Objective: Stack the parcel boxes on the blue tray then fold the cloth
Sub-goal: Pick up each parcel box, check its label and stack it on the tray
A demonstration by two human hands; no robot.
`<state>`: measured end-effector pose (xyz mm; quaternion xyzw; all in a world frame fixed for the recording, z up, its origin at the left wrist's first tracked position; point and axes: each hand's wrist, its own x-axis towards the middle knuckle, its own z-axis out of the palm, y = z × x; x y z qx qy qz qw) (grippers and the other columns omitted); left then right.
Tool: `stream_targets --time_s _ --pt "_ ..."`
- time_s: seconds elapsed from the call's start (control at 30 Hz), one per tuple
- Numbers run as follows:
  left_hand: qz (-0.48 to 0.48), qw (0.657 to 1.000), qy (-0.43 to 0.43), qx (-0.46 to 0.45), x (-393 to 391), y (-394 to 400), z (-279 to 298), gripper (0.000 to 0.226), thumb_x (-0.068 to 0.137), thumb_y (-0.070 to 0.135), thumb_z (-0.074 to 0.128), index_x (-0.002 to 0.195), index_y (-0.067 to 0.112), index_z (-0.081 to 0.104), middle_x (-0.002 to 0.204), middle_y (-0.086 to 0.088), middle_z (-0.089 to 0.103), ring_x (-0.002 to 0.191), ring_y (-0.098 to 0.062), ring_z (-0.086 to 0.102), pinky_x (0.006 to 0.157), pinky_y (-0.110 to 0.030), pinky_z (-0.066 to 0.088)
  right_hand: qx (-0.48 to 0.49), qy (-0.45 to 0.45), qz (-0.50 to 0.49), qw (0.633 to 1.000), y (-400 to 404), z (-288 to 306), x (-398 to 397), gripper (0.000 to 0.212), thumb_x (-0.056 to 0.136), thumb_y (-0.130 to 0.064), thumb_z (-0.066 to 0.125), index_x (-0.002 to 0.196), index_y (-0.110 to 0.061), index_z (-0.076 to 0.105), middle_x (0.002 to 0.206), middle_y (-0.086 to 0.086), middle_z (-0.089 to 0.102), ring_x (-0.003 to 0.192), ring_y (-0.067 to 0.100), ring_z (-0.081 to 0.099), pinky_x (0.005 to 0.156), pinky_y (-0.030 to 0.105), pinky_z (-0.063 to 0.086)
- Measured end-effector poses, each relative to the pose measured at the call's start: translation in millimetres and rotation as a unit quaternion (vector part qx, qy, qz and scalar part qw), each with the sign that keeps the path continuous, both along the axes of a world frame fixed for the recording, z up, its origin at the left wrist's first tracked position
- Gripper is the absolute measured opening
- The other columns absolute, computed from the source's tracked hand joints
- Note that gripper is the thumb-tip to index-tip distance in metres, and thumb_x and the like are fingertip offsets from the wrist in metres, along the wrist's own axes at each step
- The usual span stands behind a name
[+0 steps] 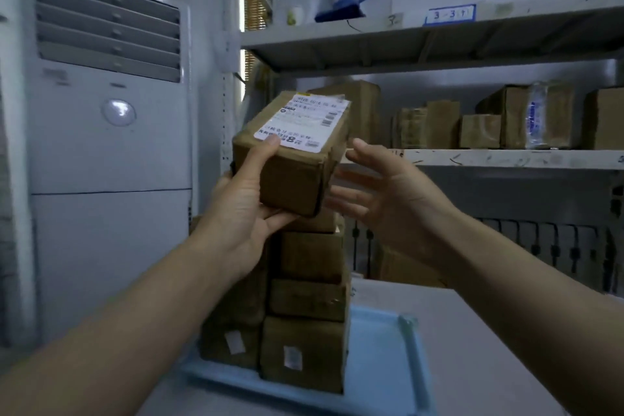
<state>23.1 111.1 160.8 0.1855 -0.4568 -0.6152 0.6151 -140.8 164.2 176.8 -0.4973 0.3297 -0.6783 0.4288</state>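
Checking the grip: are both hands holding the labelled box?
No: only the left hand grips the labelled box; the right hand is open beside it.

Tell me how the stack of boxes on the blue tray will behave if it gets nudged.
The stack of boxes is tall and narrow with uneven tiers, so it probably tips easily. The blue tray looks smooth, so the base may slide. The left hand holds the labelled box alone, suggesting light parcels.

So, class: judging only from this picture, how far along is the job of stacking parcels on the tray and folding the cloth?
Done: several cardboard parcels already stand stacked on the blue tray. In hand: the left hand grips a labelled parcel above the stack, the right hand open beside it. Left: setting this parcel down, then folding the cloth, which is not in view.
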Motion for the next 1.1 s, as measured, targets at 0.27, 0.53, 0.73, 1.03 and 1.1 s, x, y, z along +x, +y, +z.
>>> stream_targets --time_s 0.27,0.53,0.73,1.03,1.1 --pt "0.082 0.991 -0.027 0.102 53.5 -81.2 16.4 0.065 0.074 0.042 0.080 0.130 0.023 0.053 0.111 -0.009 0.070 0.100 -0.030 0.067 0.073 -0.050 0.059 0.032 0.130 -0.020 0.991 -72.3 5.1 39.0 0.016 0.096 -0.026 0.061 0.106 -0.016 0.068 0.110 0.010 0.070 0.098 0.024 0.071 0.080 0.035 0.060" --pt "0.112 0.980 -0.112 0.122 41.4 -129.3 25.6 0.074 0.069 0.043 0.084 0.131 0.019 0.050 0.114 -0.013 0.067 0.094 -0.032 0.067 0.054 -0.046 0.060 0.024 0.144 -0.073 0.987 -93.4 -4.7 29.7 0.020 0.094 -0.021 0.063 0.107 -0.005 0.068 0.085 0.011 0.070 0.062 0.018 0.065 0.056 0.028 0.051" --pt "0.135 0.969 -0.187 0.091 27.9 -139.3 22.9 0.065 0.078 0.043 0.077 0.128 0.014 0.050 0.107 -0.012 0.064 0.094 -0.029 0.063 0.075 -0.043 0.058 0.025 0.143 -0.068 0.987 -98.5 -7.2 24.0 0.020 0.095 -0.018 0.063 0.107 -0.003 0.066 0.087 0.014 0.068 0.064 0.022 0.064 0.056 0.030 0.052" --pt "0.213 0.913 -0.343 0.060 38.5 -142.9 11.4 0.042 0.094 0.049 0.052 0.112 0.012 0.049 0.093 -0.006 0.056 0.084 -0.023 0.053 0.070 -0.032 0.042 0.022 0.143 -0.050 0.988 -96.2 -14.4 18.5 0.021 0.095 -0.018 0.062 0.110 -0.003 0.066 0.085 0.013 0.069 0.063 0.021 0.065 0.056 0.029 0.053" --pt "0.215 0.908 -0.354 0.066 38.2 -137.7 10.8 0.042 0.095 0.050 0.048 0.115 0.012 0.046 0.092 -0.005 0.054 0.081 -0.020 0.051 0.063 -0.031 0.040 0.025 0.135 -0.051 0.989 -93.7 -16.6 16.3 0.020 0.095 -0.017 0.062 0.109 -0.004 0.066 0.085 0.014 0.069 0.062 0.021 0.064 0.055 0.029 0.053"
